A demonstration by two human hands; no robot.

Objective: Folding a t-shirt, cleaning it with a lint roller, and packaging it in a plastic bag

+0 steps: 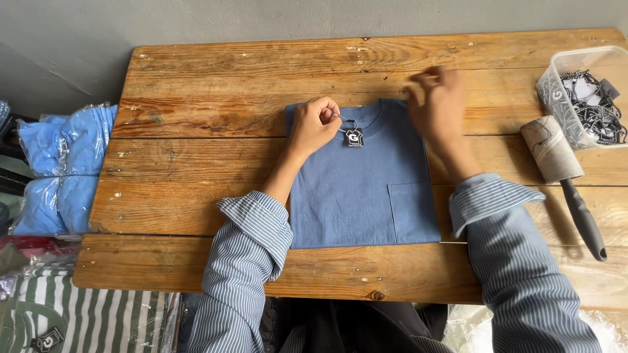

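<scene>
Head view. One folded blue T-shirt (363,189) lies at the middle of a wooden table (216,85), collar toward twelve o'clock, with one chest pocket (411,210) at its four o'clock corner. One small dark hang tag (354,138) rests just below the collar on a thin metal chain. Two hands work at the collar. The left hand (314,124) sits at the shirt's eleven o'clock corner, fingers pressed together and pinching the tag's chain. The right hand (437,101) is at the one o'clock corner over the shoulder of the shirt; it is blurred, and whether its fingers are spread or closed I cannot tell. Both forearms wear rolled striped sleeves.

At three o'clock of the shirt lies one lint roller (562,176), its dark handle pointing toward five o'clock. Beyond it, at two o'clock, stands one clear plastic tub (556,68) filled with more dark tags and chains, too many to count.

The shirt is a dusty, even blue, folded into a neat rectangle, flat and smooth, with a ribbed neckline.

The table is of worn, knotty brown planks with pale paint flecks, set against a grey wall. Off its nine o'clock edge lie two bagged light-blue garments (59,167); at seven o'clock, one bagged green-and-white striped garment (85,320).
</scene>
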